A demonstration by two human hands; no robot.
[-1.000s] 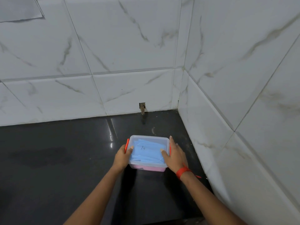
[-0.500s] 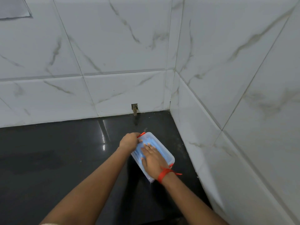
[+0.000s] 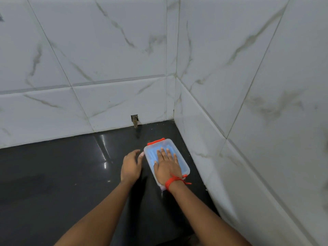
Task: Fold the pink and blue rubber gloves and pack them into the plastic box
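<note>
The fingers (image 3: 162,153) of the right hand (image 3: 167,167) lie straight and slightly spread, palm flat on the lid (image 3: 180,161) of the box (image 3: 150,163). A red thread (image 3: 170,181), knotted with a loose tail, circles that wrist. The left hand (image 3: 131,166) sits just beside the box's left long side, fingers loosely curved and holding nothing; whether its tips touch the plastic cannot be told.

The box is a small rounded rectangle of cloudy translucent plastic. It lies at an angle on the counter (image 3: 71,174), near the corner where the two walls meet. Blue gloves (image 3: 152,155) show through the lid as soft ridged folds, with a sliver of pink rubber (image 3: 161,188) low at the near corner. A red clip (image 3: 156,141) closes the far end, and another (image 3: 185,175) peeks out by the wrist.

The counter is glossy black stone. The tiles (image 3: 106,59) are smooth white marble with grey veins. A small square hole (image 3: 134,118) is cut at the base of the back wall.
</note>
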